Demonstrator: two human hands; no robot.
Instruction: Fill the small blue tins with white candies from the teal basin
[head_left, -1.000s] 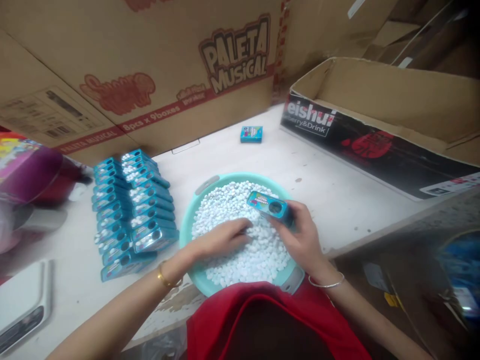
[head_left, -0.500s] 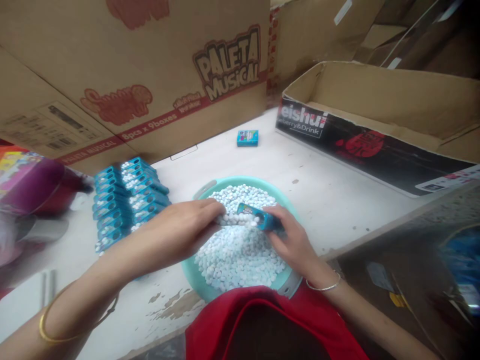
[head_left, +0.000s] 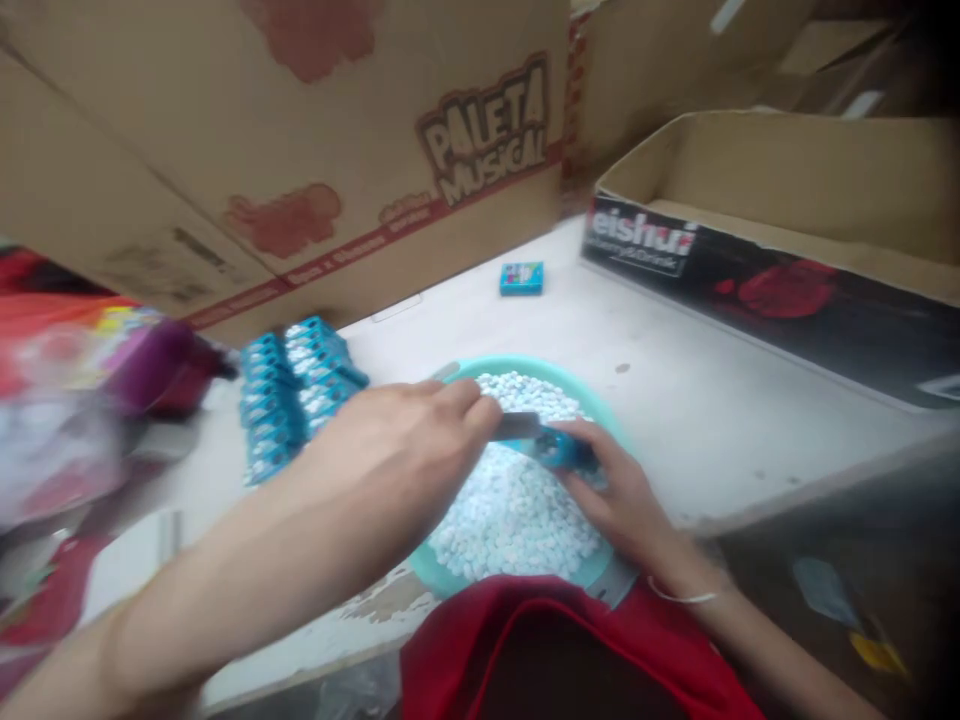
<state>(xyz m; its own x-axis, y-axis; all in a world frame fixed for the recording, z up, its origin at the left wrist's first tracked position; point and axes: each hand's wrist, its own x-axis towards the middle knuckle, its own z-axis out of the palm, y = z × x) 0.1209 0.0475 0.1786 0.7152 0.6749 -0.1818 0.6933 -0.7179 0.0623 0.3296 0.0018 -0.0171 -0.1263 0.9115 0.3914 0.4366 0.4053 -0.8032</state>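
Observation:
My left hand is closed on a thin dark scoop, whose end touches or nearly touches a small blue box. In my right hand is that blue box, its opening turned toward the scoop. Both are over a turquoise basin holding many small white and pale blue pellets. Two rows of blue boxes stand to the left of the basin, with white pellets on them. One more blue box lies flat behind the basin. Motion blurs the fingertips.
A large cardboard box stands behind the white table. At the right is an open black-sided carton. Purple and red packages sit at the far left. Red cloth is at the near edge.
The view has shifted, so things sit further right. The pellets that lined the scoop are no longer visible on it. Left hand and scoop are raised and tilted more at the box.

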